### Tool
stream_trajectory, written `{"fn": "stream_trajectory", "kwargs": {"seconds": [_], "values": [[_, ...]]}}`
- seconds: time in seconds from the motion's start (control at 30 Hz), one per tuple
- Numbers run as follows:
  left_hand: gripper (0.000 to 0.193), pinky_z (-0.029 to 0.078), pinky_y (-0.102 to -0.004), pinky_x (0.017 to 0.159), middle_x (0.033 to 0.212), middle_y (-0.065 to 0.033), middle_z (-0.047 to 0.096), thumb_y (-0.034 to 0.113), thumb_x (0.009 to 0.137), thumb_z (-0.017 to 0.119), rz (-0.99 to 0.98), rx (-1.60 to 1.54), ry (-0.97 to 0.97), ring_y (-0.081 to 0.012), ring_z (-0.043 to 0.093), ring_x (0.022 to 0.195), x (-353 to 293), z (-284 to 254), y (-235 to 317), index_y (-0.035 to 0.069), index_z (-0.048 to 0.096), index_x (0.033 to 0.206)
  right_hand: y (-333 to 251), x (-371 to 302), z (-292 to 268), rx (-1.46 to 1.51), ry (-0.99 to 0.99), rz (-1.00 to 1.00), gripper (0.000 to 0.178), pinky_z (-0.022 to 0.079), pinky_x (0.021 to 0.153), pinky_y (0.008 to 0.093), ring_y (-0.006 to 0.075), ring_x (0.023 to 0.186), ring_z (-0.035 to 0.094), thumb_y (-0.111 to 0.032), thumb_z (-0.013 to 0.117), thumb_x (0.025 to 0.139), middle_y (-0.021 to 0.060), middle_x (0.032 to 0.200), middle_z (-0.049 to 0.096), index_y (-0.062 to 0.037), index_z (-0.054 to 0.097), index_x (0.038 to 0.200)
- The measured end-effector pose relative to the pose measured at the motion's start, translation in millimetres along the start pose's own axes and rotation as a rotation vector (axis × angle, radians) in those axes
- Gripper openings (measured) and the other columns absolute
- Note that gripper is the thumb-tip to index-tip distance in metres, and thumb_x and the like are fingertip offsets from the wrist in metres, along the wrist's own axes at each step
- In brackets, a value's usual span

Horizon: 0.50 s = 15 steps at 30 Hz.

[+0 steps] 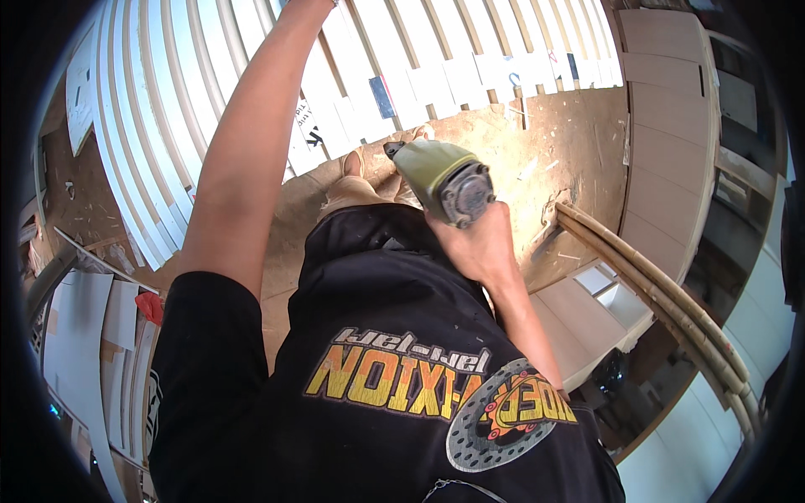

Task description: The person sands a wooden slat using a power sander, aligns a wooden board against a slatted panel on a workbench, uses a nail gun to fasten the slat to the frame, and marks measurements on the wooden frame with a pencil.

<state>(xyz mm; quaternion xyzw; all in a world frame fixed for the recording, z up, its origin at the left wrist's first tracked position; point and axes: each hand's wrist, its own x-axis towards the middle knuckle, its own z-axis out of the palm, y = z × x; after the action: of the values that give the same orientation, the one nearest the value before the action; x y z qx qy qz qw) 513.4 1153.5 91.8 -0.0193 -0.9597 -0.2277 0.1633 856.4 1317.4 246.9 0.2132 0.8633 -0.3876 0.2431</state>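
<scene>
My right hand (480,245) is wrapped round the grip of a yellow-green nail gun (436,172), held in front of my body. The tool's round, dark end cap faces up toward me, and its nose is mostly hidden beneath the body. My left forearm (251,142) stretches far forward over a row of long white slats (360,50). Past the wrist, at the top edge, the left hand is cut off from view. Short white pieces (432,84) lie across the near ends of the slats.
Bamboo poles (654,281) lean at the right, beside long pale panels (667,142). White sheets and boards (80,327) are stacked at the left, with a red scrap (150,308) on them. Wood chips litter the brown ground (579,142) near my feet.
</scene>
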Motion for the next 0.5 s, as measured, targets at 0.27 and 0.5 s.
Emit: {"fn": "stream_trajectory", "kwargs": {"seconds": [0.27,0.5], "values": [[0.066,0.008,-0.0559,0.127,0.161,-0.0296,0.034,0.018,0.096,0.049,-0.142,0.236,-0.138,-0.0412,0.022,0.155,-2.5,-17.9,-0.3,-0.005,0.034,0.156,-7.4,4.5,24.5,-0.017,0.053,0.035,0.03,0.057,0.081,0.0388,0.028,0.095,0.077,-0.019,0.074,0.086,0.0237,0.093,0.076,0.0065,0.073,0.103],[0.057,0.01,-0.0569,0.128,0.153,-0.0345,0.043,0.01,0.096,0.049,-0.12,0.133,-0.154,-0.0417,0.028,0.153,-5.0,-16.3,-0.4,-0.008,0.041,0.15,-9.8,1.8,34.6,-0.012,0.105,0.05,0.03,0.057,0.081,0.0389,0.0287,0.094,0.077,-0.018,0.074,0.086,0.0252,0.093,0.076,0.0071,0.074,0.102]]}}
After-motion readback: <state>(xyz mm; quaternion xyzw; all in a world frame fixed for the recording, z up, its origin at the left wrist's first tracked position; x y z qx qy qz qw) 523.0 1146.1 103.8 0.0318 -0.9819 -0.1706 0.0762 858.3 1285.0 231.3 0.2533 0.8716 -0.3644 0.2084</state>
